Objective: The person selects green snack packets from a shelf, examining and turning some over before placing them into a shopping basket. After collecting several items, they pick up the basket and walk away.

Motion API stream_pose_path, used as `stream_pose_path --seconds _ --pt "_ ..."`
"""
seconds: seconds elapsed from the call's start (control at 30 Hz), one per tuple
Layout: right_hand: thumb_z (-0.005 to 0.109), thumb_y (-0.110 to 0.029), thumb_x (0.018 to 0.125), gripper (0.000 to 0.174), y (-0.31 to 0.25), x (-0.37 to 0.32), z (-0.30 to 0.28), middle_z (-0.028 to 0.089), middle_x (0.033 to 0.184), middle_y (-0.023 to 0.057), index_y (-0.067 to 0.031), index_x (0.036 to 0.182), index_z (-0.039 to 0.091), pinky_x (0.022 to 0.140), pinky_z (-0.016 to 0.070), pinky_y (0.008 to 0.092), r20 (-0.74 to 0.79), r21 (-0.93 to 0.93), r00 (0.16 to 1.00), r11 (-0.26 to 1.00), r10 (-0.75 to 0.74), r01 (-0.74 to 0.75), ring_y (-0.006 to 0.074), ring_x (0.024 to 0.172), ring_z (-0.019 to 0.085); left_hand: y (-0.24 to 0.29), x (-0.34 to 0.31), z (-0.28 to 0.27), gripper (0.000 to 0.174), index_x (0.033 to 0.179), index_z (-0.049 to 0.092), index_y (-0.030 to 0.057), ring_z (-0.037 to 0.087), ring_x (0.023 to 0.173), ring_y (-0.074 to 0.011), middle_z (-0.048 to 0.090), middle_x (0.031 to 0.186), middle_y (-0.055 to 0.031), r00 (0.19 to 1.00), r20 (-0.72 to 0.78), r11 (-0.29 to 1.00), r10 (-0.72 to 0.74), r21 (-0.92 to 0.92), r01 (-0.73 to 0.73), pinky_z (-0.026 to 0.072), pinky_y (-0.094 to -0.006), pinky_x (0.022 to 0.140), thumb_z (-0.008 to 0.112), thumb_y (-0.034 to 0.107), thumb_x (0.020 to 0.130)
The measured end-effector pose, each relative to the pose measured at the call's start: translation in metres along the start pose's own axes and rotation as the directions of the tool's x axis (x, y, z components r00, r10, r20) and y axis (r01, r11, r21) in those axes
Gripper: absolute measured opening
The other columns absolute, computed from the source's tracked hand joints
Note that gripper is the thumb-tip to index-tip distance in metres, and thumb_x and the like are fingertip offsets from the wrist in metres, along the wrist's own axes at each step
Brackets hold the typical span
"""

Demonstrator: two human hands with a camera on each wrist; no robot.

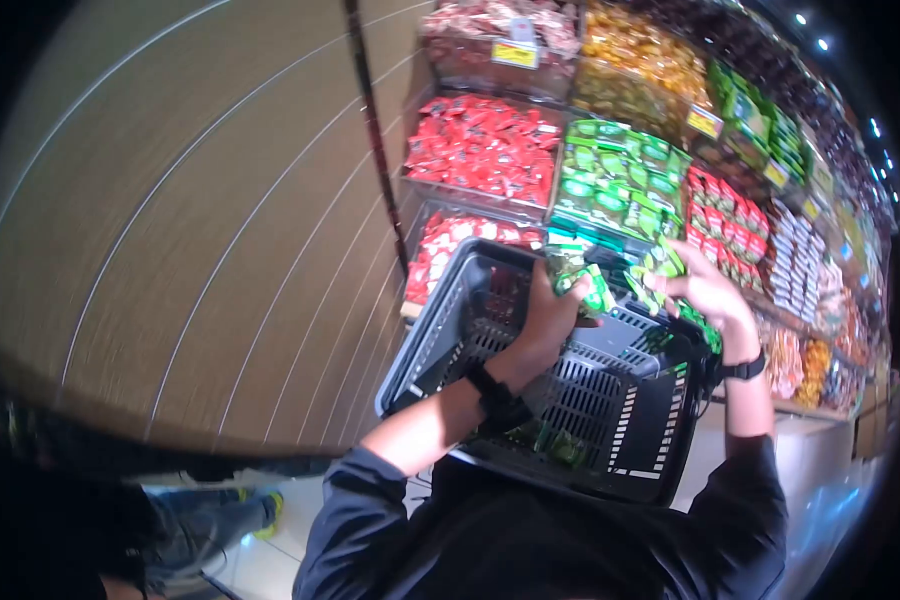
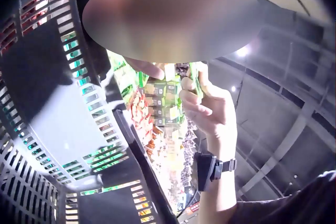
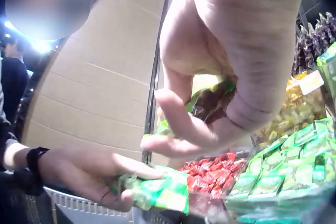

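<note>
My left hand (image 1: 548, 322) grips green-and-white snack packets (image 1: 597, 290) over a grey shopping basket (image 1: 422, 345). In the right wrist view those green packets (image 3: 170, 191) stick out past its thumb and fingers. My right hand (image 1: 712, 292), close by on the right, pinches another green snack packet (image 1: 658, 270) between thumb and fingers. Dark contents show through its clear part in the right wrist view, though the palm hides some of it. Just beyond both hands is a bin of similar green packets (image 1: 620, 180). A few green items (image 1: 567, 448) lie low in the basket.
Red-wrapped sweets (image 1: 485, 150) fill the bin to the left, with yellow sweets (image 1: 645, 50) behind. More bins of red packets (image 1: 725, 225) run off to the right. A tan panelled wall (image 1: 200, 200) borders the left side. Another person's shoe (image 1: 270, 513) shows at lower left.
</note>
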State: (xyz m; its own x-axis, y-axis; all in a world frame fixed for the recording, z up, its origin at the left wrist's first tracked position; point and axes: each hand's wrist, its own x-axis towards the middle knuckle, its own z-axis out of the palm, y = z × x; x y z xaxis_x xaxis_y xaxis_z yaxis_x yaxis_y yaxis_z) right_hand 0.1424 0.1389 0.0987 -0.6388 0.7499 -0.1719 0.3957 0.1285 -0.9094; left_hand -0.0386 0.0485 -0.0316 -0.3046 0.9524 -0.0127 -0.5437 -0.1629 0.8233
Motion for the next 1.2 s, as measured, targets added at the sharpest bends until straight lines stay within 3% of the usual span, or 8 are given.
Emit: stream_pose_path --seconds 0.3,0.47,0.53,0.6,0.77,0.93,1.0,1.2 --pt "0.069 -0.034 0.097 0.054 -0.011 0.109 -0.073 0.066 0.118 0.003 -0.007 0.14 0.05 0.067 0.0522 0.03 -0.063 -0.212 0.998 0.977 0.01 -0.023 0.013 0.087 0.063 -0.004 -0.016 0.011 0.044 0.134 0.041 0.0111 0.065 0.108 -0.0214 0.057 0.124 -0.0066 0.976 0.065 0.978 -0.208 0.022 0.207 0.0651 -0.0398 0.074 0.066 0.016 0.098" --pt "0.076 -0.014 0.09 0.04 0.001 0.185 -0.086 0.067 0.113 0.0082 0.0028 0.124 0.061 0.073 0.0631 0.0304 -0.025 -0.203 0.999 0.979 -0.027 0.021 0.0149 0.09 0.067 -0.001 -0.02 0.017 0.046 0.136 0.04 0.0118 0.065 0.108 -0.0207 0.057 0.123 -0.0061 0.965 0.109 0.97 -0.24 0.061 0.235 0.065 -0.0405 0.075 0.066 0.016 0.098" --pt "0.07 -0.013 0.095 0.055 0.006 0.202 -0.078 0.055 0.127 0.0169 0.0088 0.138 0.044 0.077 0.0646 0.0304 -0.16 -0.202 0.987 0.978 0.015 -0.048 0.0205 0.095 0.067 0.001 -0.018 0.018 0.046 0.136 0.041 0.0123 0.065 0.108 -0.0202 0.057 0.124 -0.0065 0.967 0.106 0.972 -0.233 0.063 0.227 0.0645 -0.0404 0.075 0.066 0.016 0.098" --pt "0.067 -0.014 0.097 0.059 0.004 0.227 -0.088 0.047 0.136 0.0202 0.0097 0.141 0.035 0.077 0.0648 0.0314 0.057 -0.263 0.995 0.963 0.081 -0.063 0.0236 0.098 0.069 0.001 -0.018 0.018 0.046 0.136 0.041 0.0126 0.065 0.108 -0.0203 0.058 0.124 -0.0065 0.966 0.11 0.971 -0.234 0.074 0.227 0.0643 -0.0401 0.075 0.066 0.016 0.098" --pt "0.073 -0.01 0.092 0.04 0.018 0.261 -0.089 0.066 0.087 0.0115 0.0007 0.124 0.052 0.062 0.0647 0.0333 -0.063 -0.451 0.982 0.883 -0.176 0.129 0.0216 0.07 0.071 0.003 -0.02 0.016 0.045 0.135 0.042 0.0124 0.066 0.107 -0.0209 0.059 0.124 -0.0065 0.969 0.109 0.974 -0.221 0.079 0.213 0.0637 -0.0389 0.074 0.066 0.017 0.098" --pt "0.086 -0.017 0.079 0.042 0.02 0.27 -0.093 0.071 0.097 0.0201 0.0052 0.108 0.065 0.062 0.0622 0.0375 -0.08 -0.518 0.978 0.846 -0.193 0.124 0.0315 0.081 0.074 0.012 -0.021 0.016 0.042 0.133 0.041 0.0074 0.067 0.106 -0.0227 0.058 0.123 -0.01 0.973 0.121 0.98 -0.195 0.072 0.187 0.0647 -0.0375 0.072 0.064 0.015 0.099" --pt "0.09 -0.019 0.073 0.044 0.024 0.277 -0.09 0.072 0.096 0.0192 0.0011 0.105 0.068 0.074 0.0585 0.0404 -0.003 -0.875 0.853 0.415 -0.522 0.251 0.0344 0.091 0.072 0.014 -0.022 0.016 0.043 0.134 0.04 0.0075 0.067 0.107 -0.0228 0.058 0.124 -0.0101 0.973 0.128 0.98 -0.194 0.074 0.186 0.0647 -0.0378 0.073 0.064 0.015 0.099" --pt "0.09 -0.018 0.068 0.037 0.034 0.272 -0.078 0.068 0.086 0.0185 -0.0016 0.081 0.06 0.075 0.0518 0.0448 -0.126 -0.774 0.763 0.544 -0.634 0.325 0.0392 0.085 0.065 0.014 -0.023 0.017 0.042 0.133 0.044 0.0099 0.068 0.103 -0.0207 0.062 0.121 -0.0068 0.975 0.124 0.98 -0.187 0.088 0.177 0.0634 -0.037 0.072 0.066 0.017 0.099"
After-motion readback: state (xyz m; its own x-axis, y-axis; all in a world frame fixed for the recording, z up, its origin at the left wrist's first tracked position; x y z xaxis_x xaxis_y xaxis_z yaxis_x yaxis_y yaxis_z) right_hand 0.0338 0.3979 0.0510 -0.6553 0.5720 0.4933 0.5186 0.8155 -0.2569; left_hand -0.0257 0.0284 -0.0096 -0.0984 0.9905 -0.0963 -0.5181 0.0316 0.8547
